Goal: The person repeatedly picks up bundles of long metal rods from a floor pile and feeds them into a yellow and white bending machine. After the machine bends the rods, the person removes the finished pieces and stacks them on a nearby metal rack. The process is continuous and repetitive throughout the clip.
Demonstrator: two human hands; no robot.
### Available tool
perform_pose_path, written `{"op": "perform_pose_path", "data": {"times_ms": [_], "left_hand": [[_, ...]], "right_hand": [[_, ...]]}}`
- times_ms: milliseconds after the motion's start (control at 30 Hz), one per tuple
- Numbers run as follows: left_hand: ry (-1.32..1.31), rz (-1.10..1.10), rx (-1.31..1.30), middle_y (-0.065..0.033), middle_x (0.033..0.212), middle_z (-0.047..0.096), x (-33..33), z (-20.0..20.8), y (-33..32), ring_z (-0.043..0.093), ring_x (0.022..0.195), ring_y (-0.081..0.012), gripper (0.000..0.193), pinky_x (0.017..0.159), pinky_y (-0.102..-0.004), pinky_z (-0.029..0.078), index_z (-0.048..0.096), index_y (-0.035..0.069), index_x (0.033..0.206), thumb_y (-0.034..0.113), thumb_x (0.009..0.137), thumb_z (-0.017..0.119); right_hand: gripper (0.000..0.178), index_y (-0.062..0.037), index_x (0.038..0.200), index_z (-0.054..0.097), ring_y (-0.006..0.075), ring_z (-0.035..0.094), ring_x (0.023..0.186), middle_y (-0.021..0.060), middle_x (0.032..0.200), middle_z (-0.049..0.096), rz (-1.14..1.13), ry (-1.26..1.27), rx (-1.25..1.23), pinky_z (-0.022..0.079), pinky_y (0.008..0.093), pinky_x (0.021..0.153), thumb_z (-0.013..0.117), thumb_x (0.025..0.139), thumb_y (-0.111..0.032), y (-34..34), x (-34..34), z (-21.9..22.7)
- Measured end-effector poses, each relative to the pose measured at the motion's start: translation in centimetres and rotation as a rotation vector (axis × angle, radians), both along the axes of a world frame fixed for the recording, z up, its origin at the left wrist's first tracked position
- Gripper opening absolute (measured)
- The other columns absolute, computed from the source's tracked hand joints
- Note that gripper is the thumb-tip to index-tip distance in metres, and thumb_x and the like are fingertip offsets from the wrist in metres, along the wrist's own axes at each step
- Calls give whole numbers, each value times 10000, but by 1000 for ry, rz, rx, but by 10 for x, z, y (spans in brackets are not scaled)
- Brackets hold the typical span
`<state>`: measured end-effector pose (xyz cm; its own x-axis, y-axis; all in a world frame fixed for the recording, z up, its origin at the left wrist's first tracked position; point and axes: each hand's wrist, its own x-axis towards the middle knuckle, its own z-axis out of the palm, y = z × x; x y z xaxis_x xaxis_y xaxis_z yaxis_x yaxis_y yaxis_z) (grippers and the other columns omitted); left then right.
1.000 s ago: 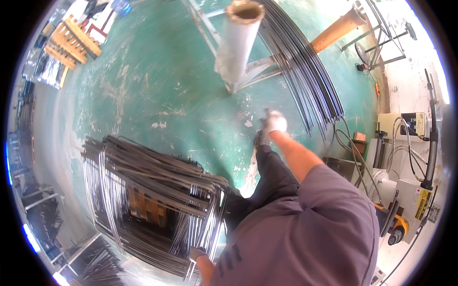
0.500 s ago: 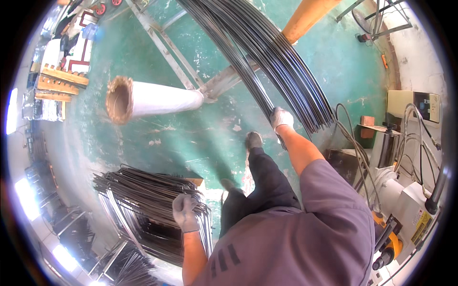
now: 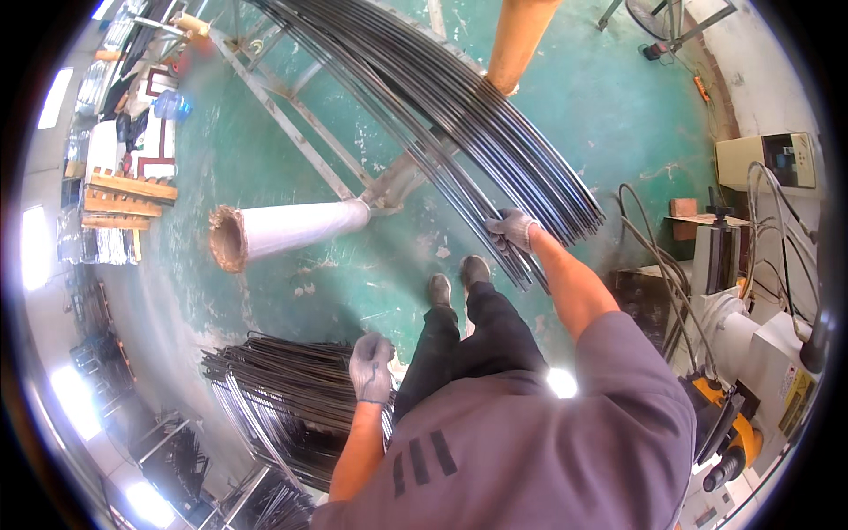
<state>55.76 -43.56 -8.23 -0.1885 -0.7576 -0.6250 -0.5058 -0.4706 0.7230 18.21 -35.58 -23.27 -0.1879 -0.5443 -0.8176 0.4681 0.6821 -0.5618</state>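
Keep the separated rods [image 3: 507, 258] parallel and apart from the main bundle [image 3: 534, 163], both lying across the metal stand [image 3: 393, 183], and bear evenly on all of them so that the free ends do not cross. The right hand [image 3: 514, 231] is set from above near those ends, arm extended, fingers over the rods; closure of its grip underneath is hidden. The left hand [image 3: 372, 369], elbow bent, is loosely curled beside the bent rods [image 3: 274, 371], its finger closure unclear.

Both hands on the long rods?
No, only the right hand is at the long rods; the left hand is apart from them, near the bent rods.
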Motion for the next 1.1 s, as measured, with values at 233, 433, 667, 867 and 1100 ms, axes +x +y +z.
{"op": "perform_pose_path", "data": {"times_ms": [233, 433, 667, 867, 1100], "left_hand": [[160, -180, -14, -152, 945, 637, -53, -23, -37, 634, 770, -171, 307, 724, -294, 545, 528, -93, 1127, 86, 885, 591], [330, -271, 176, -138, 930, 632, -94, -44, -58, 637, 745, -183, 287, 686, -302, 550, 540, -52, 1123, 145, 915, 563], [637, -87, 687, -130, 965, 615, -158, -78, -100, 611, 885, -261, 480, 780, -431, 510, 521, 26, 1150, 451, 929, 550], [756, -29, 690, -80, 739, 579, -210, -78, -131, 601, 650, -236, 319, 615, -370, 523, 533, 65, 890, 379, 942, 550], [632, -1, 552, -90, 630, 532, -217, -129, -147, 558, 516, -246, 216, 467, -405, 485, 522, 54, 834, 250, 913, 567]], "right_hand": [[434, 4, 1057, 632, 401, 630, 901, 246, 928, 652, 380, 664, 173, 488, 438, 809, 641, 821, -361, -20, 50, 114], [399, -24, 1057, 609, 410, 611, 948, 253, 968, 646, 315, 656, 329, 479, 455, 810, 604, 864, -373, 69, 120, 118], [336, -61, 985, 597, 431, 597, 900, 242, 937, 642, 316, 786, 536, 470, 490, 763, 644, 825, -353, 152, 203, 189], [252, -132, 882, 654, 399, 630, 832, 181, 944, 626, 541, 794, 584, 508, 455, 759, 541, 842, -353, 182, 256, 231], [353, -69, 893, 621, 443, 610, 833, 251, 832, 639, 374, 827, 575, 480, 506, 718, 621, 796, -409, 193, 275, 199]]}}
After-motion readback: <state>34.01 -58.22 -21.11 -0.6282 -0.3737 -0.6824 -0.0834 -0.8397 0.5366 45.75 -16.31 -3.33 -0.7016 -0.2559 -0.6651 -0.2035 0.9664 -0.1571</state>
